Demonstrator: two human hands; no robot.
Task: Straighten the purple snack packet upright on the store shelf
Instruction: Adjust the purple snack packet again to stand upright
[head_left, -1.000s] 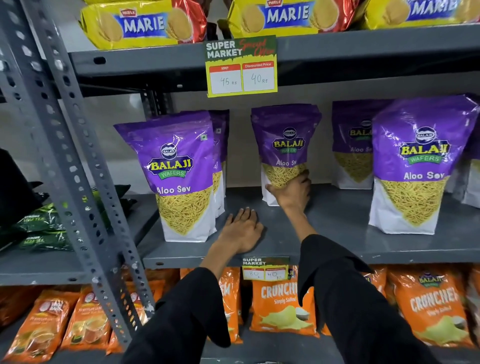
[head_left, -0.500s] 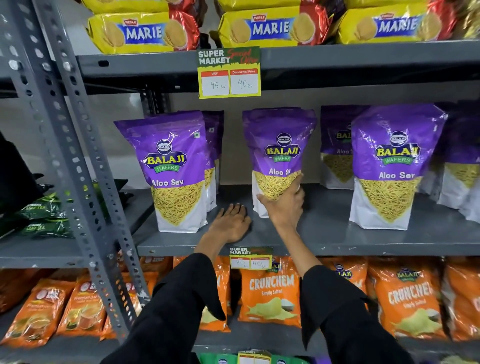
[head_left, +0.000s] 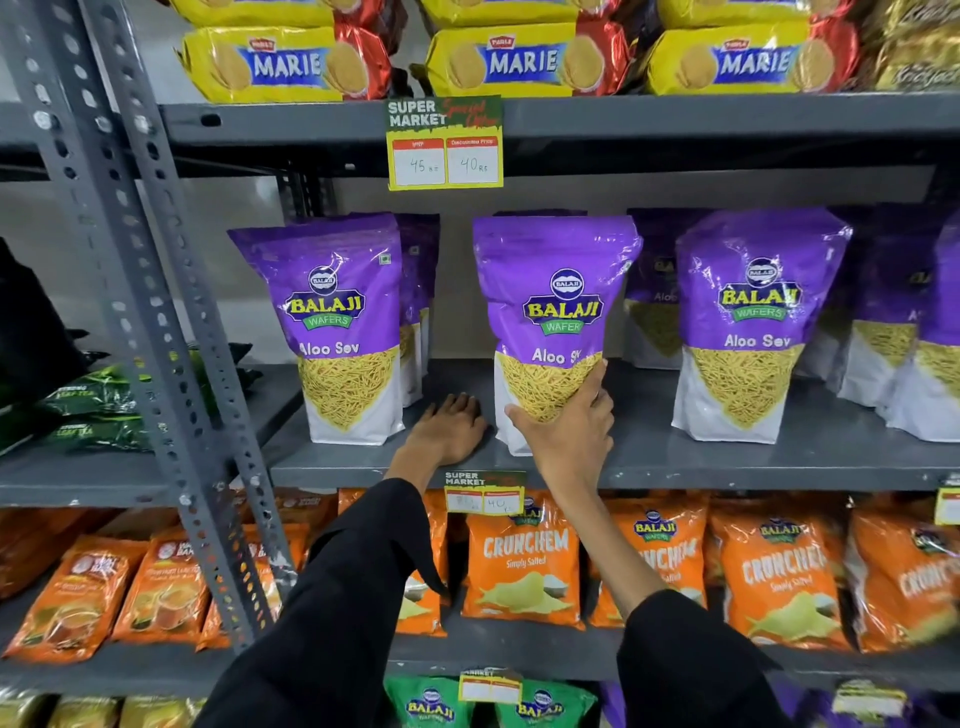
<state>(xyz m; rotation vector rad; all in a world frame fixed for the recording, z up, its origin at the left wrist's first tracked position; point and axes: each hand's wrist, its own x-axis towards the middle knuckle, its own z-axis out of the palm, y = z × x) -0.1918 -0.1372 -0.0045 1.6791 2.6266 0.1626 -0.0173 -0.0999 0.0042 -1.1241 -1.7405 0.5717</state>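
The right hand (head_left: 563, 439) grips the lower front of the purple snack packet (head_left: 556, 322), thumb on one side and fingers wrapped around the other; the packet stands roughly upright on the grey shelf (head_left: 727, 462), its clear window showing yellow sev. Just beside it, the left hand (head_left: 449, 428) lies open and flat, palm down on the shelf. Beyond the left hand stands another purple packet (head_left: 337, 332), also filled with sev.
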